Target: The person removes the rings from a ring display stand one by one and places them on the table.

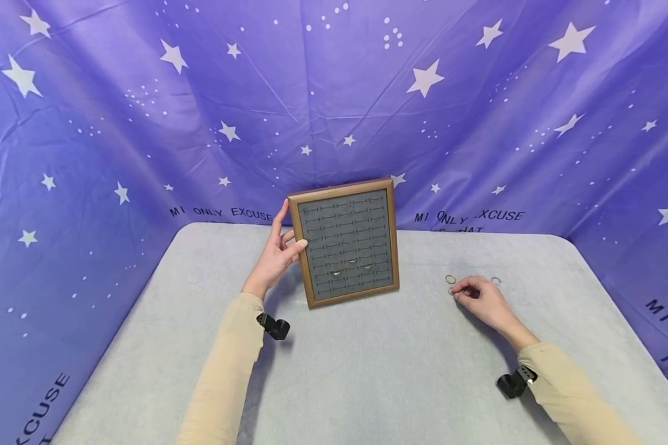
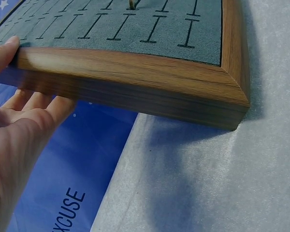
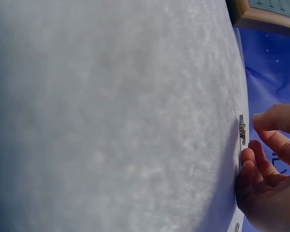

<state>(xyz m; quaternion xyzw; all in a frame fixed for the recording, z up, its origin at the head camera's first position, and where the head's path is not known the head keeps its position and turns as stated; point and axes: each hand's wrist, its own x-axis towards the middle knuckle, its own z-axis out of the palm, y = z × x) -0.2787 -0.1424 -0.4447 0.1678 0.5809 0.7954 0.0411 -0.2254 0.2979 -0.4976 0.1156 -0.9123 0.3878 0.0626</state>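
Note:
A wooden-framed ring display board [image 1: 347,244] with dark grey slotted padding stands tilted on the table. My left hand [image 1: 278,256] holds its left edge, thumb on the front of the frame and fingers behind, as the left wrist view also shows. Three rings sit in the lower slots, one of them a gold-toned ring [image 1: 336,273]. To the right, my right hand [image 1: 481,300] is low over the table, fingertips right at a small ring [image 1: 451,291]. In the right wrist view its thumb and forefinger are apart, close to patterned rings [image 3: 242,129].
Another gold-toned ring [image 1: 450,279] lies just behind the right fingertips, and a silvery ring [image 1: 496,281] lies beyond that hand. A grey cloth covers the table [image 1: 367,371]. Purple star-printed curtain [image 1: 334,93] encloses the back and sides.

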